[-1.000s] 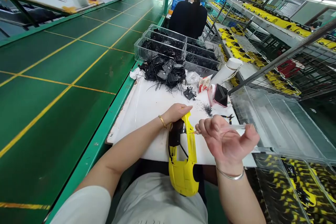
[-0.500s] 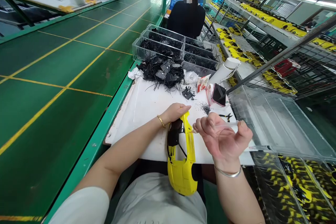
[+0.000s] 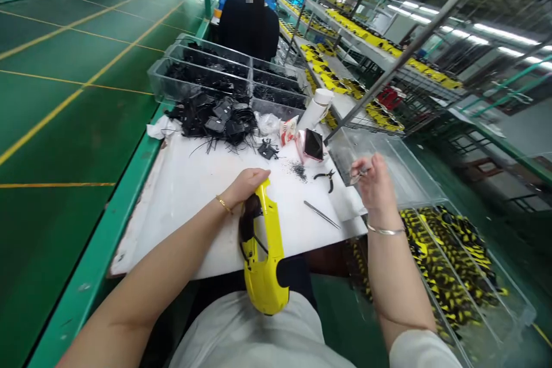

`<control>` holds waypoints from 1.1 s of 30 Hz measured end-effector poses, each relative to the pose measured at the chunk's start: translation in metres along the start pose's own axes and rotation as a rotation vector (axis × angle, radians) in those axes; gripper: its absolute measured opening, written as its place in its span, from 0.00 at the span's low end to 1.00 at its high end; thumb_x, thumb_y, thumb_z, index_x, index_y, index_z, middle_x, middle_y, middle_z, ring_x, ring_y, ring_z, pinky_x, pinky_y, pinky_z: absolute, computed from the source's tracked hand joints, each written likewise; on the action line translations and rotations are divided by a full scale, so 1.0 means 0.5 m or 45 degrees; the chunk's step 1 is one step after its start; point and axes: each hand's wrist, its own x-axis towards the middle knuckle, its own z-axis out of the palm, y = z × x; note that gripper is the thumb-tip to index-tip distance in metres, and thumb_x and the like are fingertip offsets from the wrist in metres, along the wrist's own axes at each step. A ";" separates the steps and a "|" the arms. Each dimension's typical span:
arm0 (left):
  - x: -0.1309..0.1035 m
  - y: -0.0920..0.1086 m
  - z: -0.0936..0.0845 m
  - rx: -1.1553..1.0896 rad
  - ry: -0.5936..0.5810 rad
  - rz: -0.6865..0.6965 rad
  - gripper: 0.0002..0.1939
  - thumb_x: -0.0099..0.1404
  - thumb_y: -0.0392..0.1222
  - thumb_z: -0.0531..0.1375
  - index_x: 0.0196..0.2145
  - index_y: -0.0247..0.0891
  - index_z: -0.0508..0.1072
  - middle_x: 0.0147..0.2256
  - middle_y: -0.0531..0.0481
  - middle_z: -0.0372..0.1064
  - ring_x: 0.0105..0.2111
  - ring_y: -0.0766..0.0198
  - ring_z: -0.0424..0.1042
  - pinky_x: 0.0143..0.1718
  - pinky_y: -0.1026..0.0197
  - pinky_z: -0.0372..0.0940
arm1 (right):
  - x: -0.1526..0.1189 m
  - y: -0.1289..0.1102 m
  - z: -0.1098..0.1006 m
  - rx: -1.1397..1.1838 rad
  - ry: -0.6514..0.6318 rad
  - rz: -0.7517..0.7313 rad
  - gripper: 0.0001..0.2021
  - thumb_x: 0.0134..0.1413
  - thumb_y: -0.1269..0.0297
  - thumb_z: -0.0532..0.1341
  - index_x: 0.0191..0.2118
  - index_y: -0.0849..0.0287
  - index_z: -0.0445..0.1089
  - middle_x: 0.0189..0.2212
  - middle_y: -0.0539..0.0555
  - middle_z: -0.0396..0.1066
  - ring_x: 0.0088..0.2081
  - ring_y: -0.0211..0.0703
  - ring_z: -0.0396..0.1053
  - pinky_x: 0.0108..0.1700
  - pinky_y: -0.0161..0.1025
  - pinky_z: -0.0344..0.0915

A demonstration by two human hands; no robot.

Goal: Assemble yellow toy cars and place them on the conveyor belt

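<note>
My left hand (image 3: pixel 248 187) grips the front end of a yellow toy car body shell (image 3: pixel 267 284), held tilted over the table's near edge above my lap. Black window parts show in the shell's opening. My right hand (image 3: pixel 374 184) is raised past the table's right side, away from the shell, with its fingers curled around something small and shiny that I cannot make out. Metal tweezers (image 3: pixel 321 214) lie on the white table between the two hands. Farther back are small cutting pliers (image 3: pixel 328 178) and a scatter of tiny black bits (image 3: pixel 298 171).
A clear divided bin (image 3: pixel 157 81) full of black wired parts stands at the back, with a pile of black boxes (image 3: pixel 222 121) before it. A phone (image 3: pixel 313 144) and a white bottle (image 3: pixel 317 109) sit nearby. Yellow-black parts (image 3: pixel 452 259) fill a bin at right.
My right hand has moved away from the shell, out to the right; the clear thin tube seen in it before cannot be made out now. The view has turned right. My left hand keeps its grip.
</note>
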 end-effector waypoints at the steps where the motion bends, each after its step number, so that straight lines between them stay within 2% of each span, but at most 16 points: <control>1: 0.000 -0.001 0.000 -0.012 -0.002 0.001 0.24 0.59 0.61 0.51 0.20 0.38 0.55 0.19 0.56 0.49 0.22 0.70 0.50 0.24 0.63 0.48 | 0.016 0.026 -0.011 -0.026 0.013 0.084 0.29 0.49 0.33 0.51 0.27 0.58 0.65 0.21 0.52 0.60 0.24 0.39 0.60 0.26 0.37 0.58; 4: -0.004 0.000 0.000 -0.037 0.002 -0.012 0.23 0.60 0.60 0.51 0.20 0.38 0.55 0.20 0.56 0.49 0.22 0.70 0.50 0.25 0.64 0.49 | 0.028 0.088 -0.018 -0.173 0.063 0.125 0.31 0.50 0.32 0.46 0.28 0.58 0.65 0.20 0.52 0.61 0.24 0.41 0.63 0.26 0.39 0.62; 6: -0.007 0.003 0.001 -0.047 0.012 -0.039 0.23 0.60 0.60 0.52 0.21 0.38 0.56 0.20 0.56 0.50 0.22 0.70 0.51 0.25 0.64 0.50 | 0.009 0.100 -0.017 -0.239 0.148 0.049 0.29 0.50 0.35 0.52 0.33 0.60 0.67 0.29 0.57 0.68 0.33 0.47 0.69 0.35 0.43 0.67; 8: -0.010 0.005 0.001 -0.052 0.022 -0.071 0.23 0.61 0.60 0.51 0.22 0.37 0.57 0.21 0.55 0.52 0.23 0.70 0.52 0.25 0.64 0.51 | -0.028 0.092 -0.021 -0.386 0.305 -0.150 0.27 0.48 0.41 0.61 0.44 0.60 0.68 0.46 0.62 0.68 0.51 0.53 0.65 0.50 0.49 0.64; 10: -0.011 0.007 0.001 -0.053 0.028 -0.090 0.22 0.61 0.59 0.51 0.22 0.37 0.59 0.21 0.55 0.52 0.23 0.70 0.53 0.26 0.64 0.51 | -0.078 0.081 -0.028 -0.707 0.407 -0.466 0.25 0.52 0.51 0.63 0.52 0.61 0.64 0.56 0.64 0.62 0.59 0.54 0.58 0.57 0.51 0.58; 11: -0.011 0.008 0.001 -0.052 0.029 -0.091 0.22 0.61 0.59 0.52 0.22 0.37 0.59 0.21 0.55 0.52 0.23 0.70 0.52 0.26 0.64 0.51 | -0.105 0.081 -0.030 -0.914 0.360 -0.604 0.22 0.56 0.56 0.61 0.54 0.61 0.64 0.56 0.64 0.63 0.58 0.53 0.60 0.57 0.50 0.59; 13: -0.011 0.008 0.000 -0.047 0.027 -0.084 0.22 0.61 0.58 0.52 0.22 0.37 0.59 0.21 0.55 0.52 0.23 0.70 0.52 0.26 0.64 0.50 | -0.157 0.096 -0.025 -1.373 0.069 -0.670 0.16 0.61 0.66 0.56 0.53 0.63 0.65 0.49 0.64 0.69 0.48 0.51 0.68 0.49 0.46 0.65; 15: -0.010 0.007 0.000 -0.037 0.034 -0.078 0.21 0.61 0.58 0.52 0.22 0.37 0.59 0.21 0.56 0.52 0.23 0.70 0.52 0.26 0.64 0.50 | -0.198 0.127 -0.012 -1.683 -0.245 -0.502 0.15 0.59 0.75 0.54 0.50 0.65 0.68 0.39 0.62 0.72 0.38 0.50 0.70 0.36 0.43 0.65; 16: -0.010 0.006 0.000 -0.033 0.041 -0.078 0.21 0.62 0.58 0.52 0.23 0.37 0.59 0.21 0.56 0.52 0.23 0.70 0.52 0.26 0.64 0.50 | -0.212 0.144 -0.005 -1.777 -0.326 -0.421 0.15 0.57 0.77 0.53 0.48 0.66 0.69 0.35 0.62 0.72 0.34 0.51 0.70 0.32 0.42 0.63; 18: -0.009 0.005 0.000 -0.026 0.050 -0.082 0.22 0.62 0.59 0.51 0.23 0.37 0.59 0.21 0.56 0.51 0.23 0.70 0.52 0.26 0.64 0.50 | -0.221 0.167 0.006 -1.840 -0.363 -0.356 0.16 0.55 0.80 0.52 0.46 0.67 0.71 0.30 0.61 0.70 0.31 0.50 0.68 0.28 0.41 0.59; 21: -0.009 0.002 0.000 -0.020 0.040 -0.084 0.23 0.62 0.60 0.51 0.23 0.37 0.58 0.21 0.56 0.50 0.23 0.70 0.51 0.26 0.63 0.50 | -0.192 0.167 0.007 -1.653 -0.404 -0.341 0.16 0.54 0.77 0.54 0.46 0.63 0.72 0.32 0.58 0.69 0.32 0.46 0.67 0.31 0.40 0.61; 23: -0.010 0.001 0.000 -0.012 0.026 -0.080 0.23 0.62 0.60 0.51 0.23 0.37 0.59 0.22 0.56 0.50 0.23 0.70 0.51 0.27 0.63 0.49 | -0.155 0.157 0.003 -1.276 -0.403 -0.292 0.14 0.51 0.76 0.55 0.41 0.60 0.74 0.32 0.55 0.68 0.31 0.43 0.66 0.35 0.39 0.62; 25: -0.010 0.000 -0.002 0.000 0.015 -0.079 0.23 0.63 0.60 0.51 0.23 0.37 0.59 0.22 0.56 0.50 0.24 0.69 0.50 0.27 0.63 0.49 | -0.114 0.157 0.004 -0.836 -0.295 -0.202 0.11 0.47 0.75 0.55 0.33 0.59 0.73 0.30 0.52 0.67 0.29 0.41 0.65 0.37 0.39 0.62; 27: -0.009 -0.001 -0.003 0.012 0.004 -0.088 0.23 0.64 0.60 0.50 0.23 0.37 0.58 0.22 0.56 0.50 0.24 0.69 0.50 0.27 0.63 0.48 | -0.079 0.176 0.015 -0.575 -0.135 -0.124 0.07 0.47 0.73 0.55 0.29 0.59 0.70 0.29 0.51 0.68 0.30 0.40 0.65 0.37 0.39 0.62; 30: -0.009 -0.001 -0.003 0.028 -0.018 -0.105 0.23 0.64 0.59 0.50 0.23 0.37 0.58 0.22 0.56 0.50 0.25 0.69 0.50 0.28 0.62 0.47 | -0.050 0.224 0.043 -0.456 0.031 -0.069 0.06 0.54 0.67 0.54 0.31 0.59 0.67 0.34 0.53 0.69 0.37 0.43 0.68 0.41 0.41 0.65; 33: -0.009 0.003 -0.002 0.055 -0.027 -0.125 0.23 0.64 0.59 0.49 0.23 0.37 0.59 0.22 0.56 0.50 0.25 0.68 0.50 0.28 0.62 0.47 | -0.052 0.258 0.066 -0.406 0.127 -0.030 0.10 0.57 0.57 0.58 0.34 0.59 0.68 0.36 0.54 0.70 0.41 0.45 0.69 0.45 0.44 0.67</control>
